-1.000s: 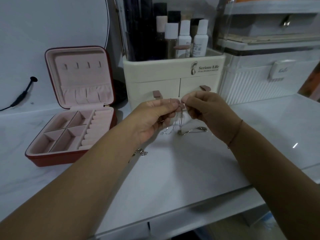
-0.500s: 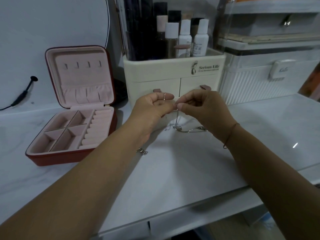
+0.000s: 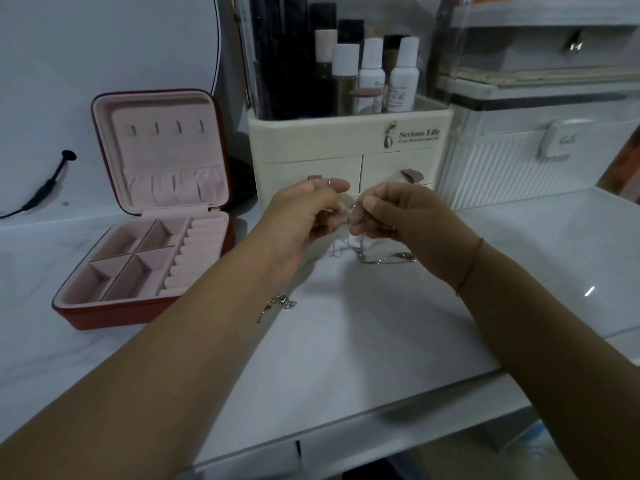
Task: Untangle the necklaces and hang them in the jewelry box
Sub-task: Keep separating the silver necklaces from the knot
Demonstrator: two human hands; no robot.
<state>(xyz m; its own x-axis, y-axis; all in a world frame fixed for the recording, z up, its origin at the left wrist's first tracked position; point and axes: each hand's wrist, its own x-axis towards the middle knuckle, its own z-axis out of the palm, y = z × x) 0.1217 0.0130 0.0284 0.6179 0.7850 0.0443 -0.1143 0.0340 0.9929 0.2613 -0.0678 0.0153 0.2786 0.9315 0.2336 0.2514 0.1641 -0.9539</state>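
Left hand [image 3: 304,216] and right hand [image 3: 398,216] pinch tangled necklaces [image 3: 353,237] before a cream organizer [image 3: 349,147] printed "Serious Life"; jewelry box [image 3: 149,237] open.

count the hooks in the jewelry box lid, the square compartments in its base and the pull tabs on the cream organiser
small lid hooks of the red jewelry box: 4
square pink compartments in its base: 4
pink pull tabs on the cream plastic drawer organiser: 2
total: 10
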